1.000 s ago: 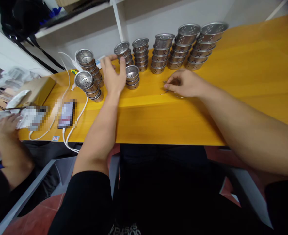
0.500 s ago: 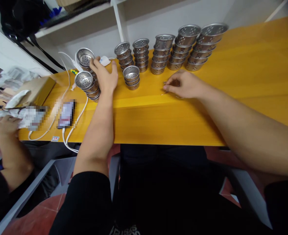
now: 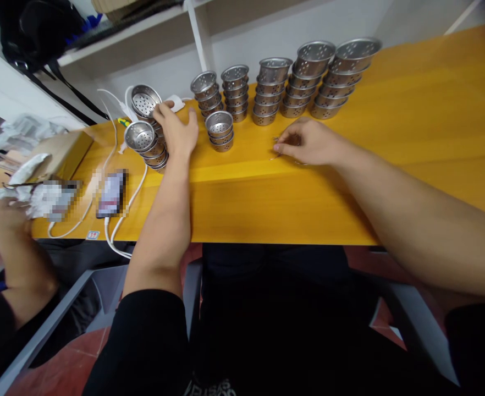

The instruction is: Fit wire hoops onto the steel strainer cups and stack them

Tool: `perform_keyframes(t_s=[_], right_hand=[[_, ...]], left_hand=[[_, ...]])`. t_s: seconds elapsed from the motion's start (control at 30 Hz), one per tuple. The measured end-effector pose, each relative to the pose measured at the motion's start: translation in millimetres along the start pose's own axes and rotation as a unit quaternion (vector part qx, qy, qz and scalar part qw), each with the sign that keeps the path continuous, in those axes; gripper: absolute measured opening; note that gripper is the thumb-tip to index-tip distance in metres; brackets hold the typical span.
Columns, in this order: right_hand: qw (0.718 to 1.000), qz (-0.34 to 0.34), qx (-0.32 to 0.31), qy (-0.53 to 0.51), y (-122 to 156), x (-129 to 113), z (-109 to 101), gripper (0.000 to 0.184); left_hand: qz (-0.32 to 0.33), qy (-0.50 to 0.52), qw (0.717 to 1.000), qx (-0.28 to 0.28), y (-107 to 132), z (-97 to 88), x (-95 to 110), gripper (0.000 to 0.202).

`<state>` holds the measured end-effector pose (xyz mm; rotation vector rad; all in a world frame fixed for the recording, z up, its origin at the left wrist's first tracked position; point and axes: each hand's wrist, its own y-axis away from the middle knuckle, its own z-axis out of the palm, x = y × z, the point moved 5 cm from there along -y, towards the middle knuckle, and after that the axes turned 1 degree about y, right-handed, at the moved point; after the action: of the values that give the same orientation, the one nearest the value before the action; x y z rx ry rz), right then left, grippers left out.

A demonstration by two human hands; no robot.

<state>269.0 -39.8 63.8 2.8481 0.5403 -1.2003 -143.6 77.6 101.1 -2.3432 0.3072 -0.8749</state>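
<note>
My left hand [image 3: 179,133] reaches to the rear left stack of perforated metal cups. Its fingertips touch the side of the tilted top cup [image 3: 145,101], while the thumb stands well apart on the right. Just in front, another stack of perforated cups [image 3: 140,136] leans beside my wrist. Over the middle of the table, my right hand [image 3: 306,142] is closed, thumb and forefinger pinched together. Thin metal wire [image 3: 274,158] shows by its fingertips; the palm hides the rest. A short stack of cups [image 3: 220,127] stands between my hands.
Several taller stacks of perforated cups [image 3: 272,91] line the table's back, by a white shelf [image 3: 199,38]. A phone [image 3: 111,192] with white cables lies at left. Farther left are a cardboard box [image 3: 67,157] and a co-worker's hand [image 3: 7,214] at a plastic bag.
The top cup at my left fingertips has tilted and shifted slightly. My right hand keeps its pinch in place. The co-worker's hand has moved slightly left.
</note>
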Motion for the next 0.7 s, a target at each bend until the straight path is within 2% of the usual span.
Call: perform_keyframes(t_s=[0.17,0.27,0.37,0.43,0.5,0.63,0.7], right_hand=[[1.0,0.001,-0.003,0.011,-1,2,0,0.045],[1.0,-0.002,0.002,0.025,-1,2,0,0.038],[0.999,-0.006,0.003,0.032,-3,3,0,0.032],[1.0,-0.006,0.002,0.029,-3,3,0,0.032],[1.0,-0.005,0.002,0.018,-2,2,0,0.036],[1.0,-0.004,0.003,-0.022,0,1,0,0.046],[0.999,-0.02,0.022,-0.017,1,-1,-2,0.047]], left_hand=[[-0.03,0.014,0.999,0.033,0,-3.6,-3,0.102],[-0.01,0.027,0.995,0.091,4,-8.6,1,0.108],[0.055,0.061,0.987,0.135,9,-10.5,14,0.086],[0.094,0.104,0.973,0.182,12,-13.9,26,0.066],[0.133,0.13,0.958,0.219,13,-17.0,39,0.056],[0.23,0.156,0.935,0.222,9,-14.9,64,0.068],[0.26,0.182,0.916,0.244,8,-13.0,74,0.074]])
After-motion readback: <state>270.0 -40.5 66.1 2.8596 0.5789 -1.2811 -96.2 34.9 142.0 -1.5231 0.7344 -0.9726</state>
